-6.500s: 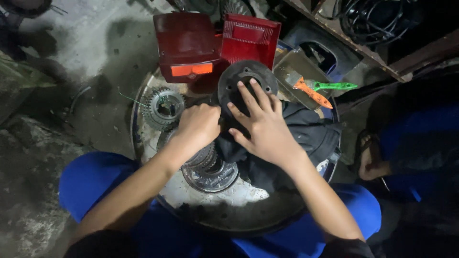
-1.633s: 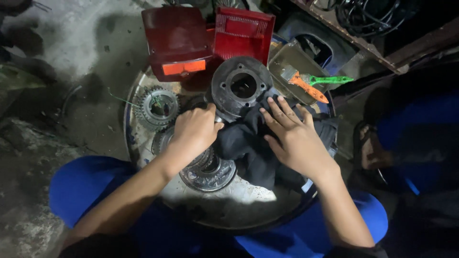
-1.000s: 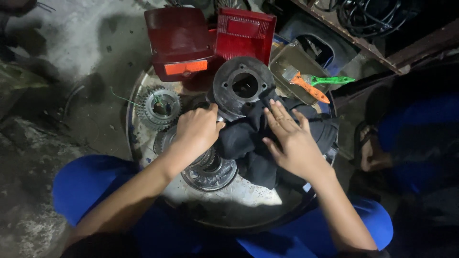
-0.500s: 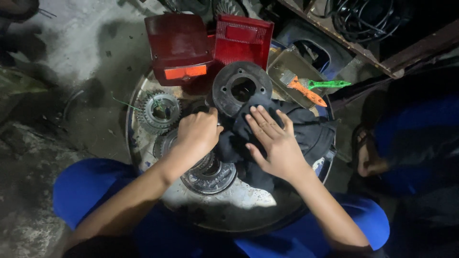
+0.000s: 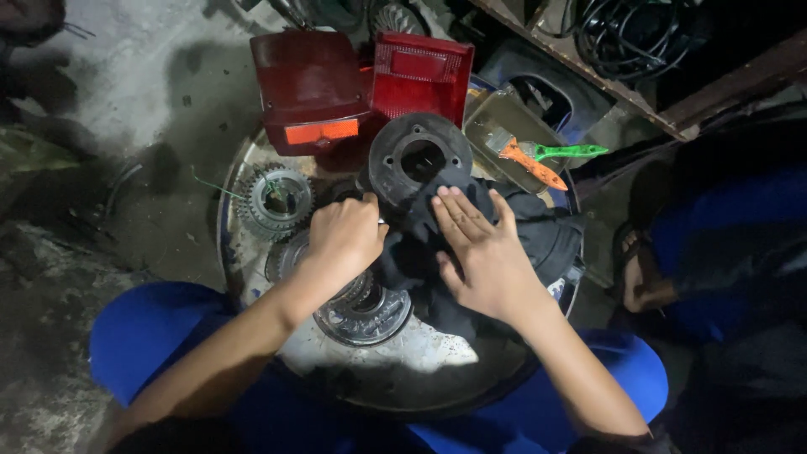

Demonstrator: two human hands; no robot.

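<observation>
A dark round metal part with a centre hole [image 5: 419, 158] lies on a big round metal tray [image 5: 252, 277] between my knees. My left hand [image 5: 346, 235] is closed into a fist at the part's left side, gripping its edge. My right hand [image 5: 481, 252] lies flat with fingers spread on a dark cloth [image 5: 538, 240], pressing it against the part's near side. Under my left wrist sits a shiny ribbed metal hub [image 5: 370, 309].
A toothed gear [image 5: 277, 197] lies left on the tray. Two red lamp housings [image 5: 315, 88] [image 5: 420, 76] stand at the far rim. A brush with an orange and green handle [image 5: 542, 160] rests in a small tray. Another person's foot [image 5: 643, 277] is at the right.
My right hand has slid the cloth back and forth over the dark round part, now sitting lower on its near side. My left fist has stayed at the part's left edge.
</observation>
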